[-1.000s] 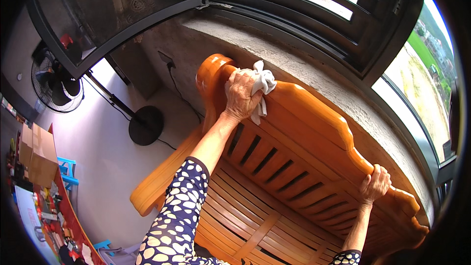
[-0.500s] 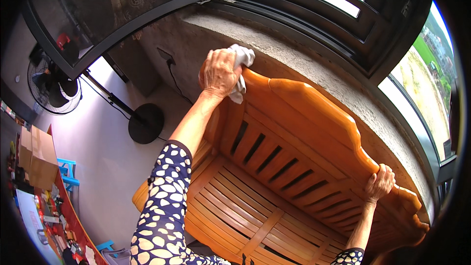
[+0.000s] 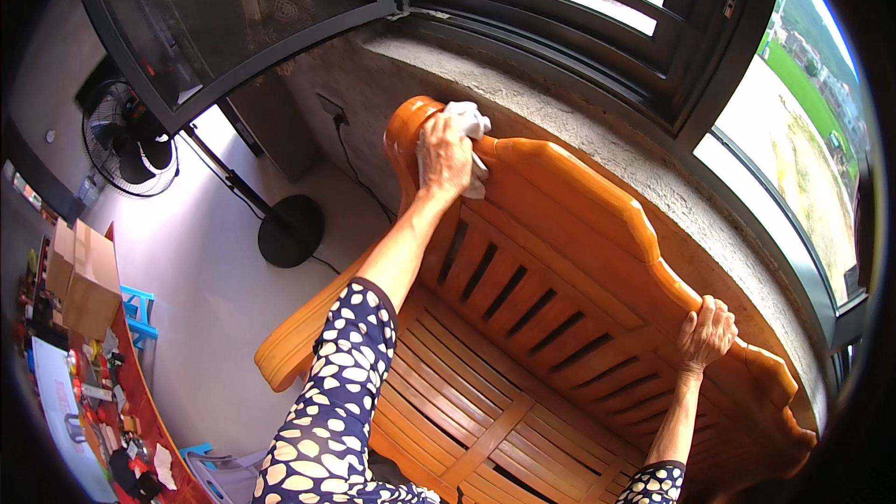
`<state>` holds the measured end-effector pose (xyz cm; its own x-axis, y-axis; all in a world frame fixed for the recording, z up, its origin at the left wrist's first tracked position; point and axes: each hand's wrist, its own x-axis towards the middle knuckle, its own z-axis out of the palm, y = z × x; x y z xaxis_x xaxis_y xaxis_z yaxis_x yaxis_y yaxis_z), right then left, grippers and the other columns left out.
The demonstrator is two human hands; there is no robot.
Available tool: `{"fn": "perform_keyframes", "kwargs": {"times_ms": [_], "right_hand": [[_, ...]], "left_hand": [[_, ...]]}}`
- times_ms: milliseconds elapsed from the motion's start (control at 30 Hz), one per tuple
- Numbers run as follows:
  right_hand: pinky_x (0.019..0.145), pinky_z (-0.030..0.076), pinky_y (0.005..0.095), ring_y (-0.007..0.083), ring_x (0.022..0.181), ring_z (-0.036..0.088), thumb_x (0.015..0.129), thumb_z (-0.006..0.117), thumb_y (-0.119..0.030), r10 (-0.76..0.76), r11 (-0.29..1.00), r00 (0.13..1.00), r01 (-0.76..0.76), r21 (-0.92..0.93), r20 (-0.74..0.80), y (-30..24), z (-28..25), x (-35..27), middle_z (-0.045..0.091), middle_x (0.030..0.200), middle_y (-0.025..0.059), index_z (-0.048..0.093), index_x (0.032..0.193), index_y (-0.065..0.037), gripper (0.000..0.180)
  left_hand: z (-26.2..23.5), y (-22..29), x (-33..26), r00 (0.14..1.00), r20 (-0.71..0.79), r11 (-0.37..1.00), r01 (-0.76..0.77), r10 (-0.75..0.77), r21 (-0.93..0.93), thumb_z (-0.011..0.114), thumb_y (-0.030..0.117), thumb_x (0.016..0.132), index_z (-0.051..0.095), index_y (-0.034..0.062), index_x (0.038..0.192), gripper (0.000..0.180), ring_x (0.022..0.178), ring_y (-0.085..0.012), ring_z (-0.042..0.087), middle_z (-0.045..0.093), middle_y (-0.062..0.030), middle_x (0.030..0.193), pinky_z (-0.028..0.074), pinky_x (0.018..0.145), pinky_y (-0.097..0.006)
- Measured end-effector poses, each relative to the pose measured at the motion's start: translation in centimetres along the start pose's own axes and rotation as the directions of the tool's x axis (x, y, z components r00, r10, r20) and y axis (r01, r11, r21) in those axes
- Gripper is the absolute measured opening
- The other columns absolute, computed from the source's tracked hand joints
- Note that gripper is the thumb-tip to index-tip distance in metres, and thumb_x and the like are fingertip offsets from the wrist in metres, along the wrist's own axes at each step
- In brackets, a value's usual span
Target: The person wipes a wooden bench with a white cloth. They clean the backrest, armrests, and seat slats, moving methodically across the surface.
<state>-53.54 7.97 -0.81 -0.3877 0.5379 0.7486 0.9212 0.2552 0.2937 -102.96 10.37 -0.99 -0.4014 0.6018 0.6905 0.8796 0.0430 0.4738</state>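
A white cloth (image 3: 466,119) is bunched under my left hand (image 3: 445,157), whose fingers press it over the top rail near the bench's left corner post. The wooden bench (image 3: 569,189) is orange-brown, with a wavy carved backrest and a slatted seat. Farther right along the same top rail, my right hand (image 3: 707,331) grips the edge, fingers curled over it and nothing else seen in it. The cloth hangs over both sides of the rail; part of it is hidden by my left hand.
Behind the backrest runs a rough concrete sill (image 3: 541,98) under a dark window frame (image 3: 560,14). An open screen panel (image 3: 233,19) juts out at upper left. A black standing fan (image 3: 291,231) is left of the bench. A cluttered red table (image 3: 140,392) with a cardboard box (image 3: 89,280) stands lower left.
My left hand and the cloth have slid a little right along the rail, uncovering the rounded corner post. My right hand stays on the rail. The whole view has shifted slightly.
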Motion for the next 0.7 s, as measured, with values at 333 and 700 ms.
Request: {"fn": "perform_keyframes", "kwargs": {"times_ms": [333,700], "right_hand": [[0.079,0.038,0.0404,0.0279,0.087,0.054,0.095,0.03,-0.046,0.002,1.0,1.0,-0.002,0.003,0.02,0.3,0.3,-0.3,0.057,0.097,0.0094,0.057,0.104,-0.009,0.047],[0.081,0.038,0.0422,0.03,0.092,0.053,0.095,0.028,-0.046,0.067,0.998,0.995,-0.066,-0.008,0.076,0.5,0.7,-1.1,0.057,0.101,0.0108,0.057,0.104,-0.009,0.047]], "left_hand": [[-4.2,-5.1,1.3,0.944,0.059,0.904,-0.329,0.326,0.273,0.053,0.006,0.081,0.056,0.0128,0.117,0.037,0.094,-0.0287,0.051,0.051,-0.0053,0.123,0.046,0.083,-0.039],[-3.6,-4.2,6.5,0.969,0.191,0.913,0.07,-0.159,0.402,0.053,0.025,0.089,0.062,0.0006,0.096,0.027,0.101,-0.0309,0.049,0.054,-0.0127,0.105,0.041,0.086,-0.048]]}}
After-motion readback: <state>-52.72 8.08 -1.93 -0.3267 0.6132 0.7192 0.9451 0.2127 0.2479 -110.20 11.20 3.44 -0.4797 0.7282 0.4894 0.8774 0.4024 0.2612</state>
